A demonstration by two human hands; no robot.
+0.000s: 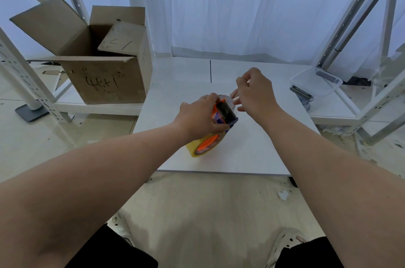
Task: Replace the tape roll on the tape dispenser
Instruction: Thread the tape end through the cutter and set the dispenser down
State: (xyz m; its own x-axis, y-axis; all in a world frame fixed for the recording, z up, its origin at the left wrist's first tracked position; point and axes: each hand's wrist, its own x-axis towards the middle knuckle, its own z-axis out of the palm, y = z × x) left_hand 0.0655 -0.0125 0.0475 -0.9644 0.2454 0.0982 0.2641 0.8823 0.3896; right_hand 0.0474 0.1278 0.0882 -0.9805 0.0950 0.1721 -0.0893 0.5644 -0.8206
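Left hand: the left hand (198, 114) sat just left of centre frame, fingers and thumb curled round the tape dispenser (225, 112), gripping it from above.
Right hand: the right hand (255, 90), just right of centre, had its fingers curled and pinched the tape end (235, 98), a pale, clear strip at the dispenser's far tip.
Tape dispenser: orange body with a dark toothed blade end, held over the middle of the white table (252, 153); whether it touched the surface could not be told.
Tape roll: the yellowish tape roll (192, 149) sat on the dispenser's orange hub, below the left hand, at the near end of the tool.
Cardboard box: an open cardboard box (105, 79), flaps up and handwriting on its front, stood in the upper left of the frame, beside the table.
Plastic container: a clear plastic container (315, 82) lay at the right of the frame, well apart from the hands.
Backdrop: a white curtain (241, 15) hung across the top of the frame.
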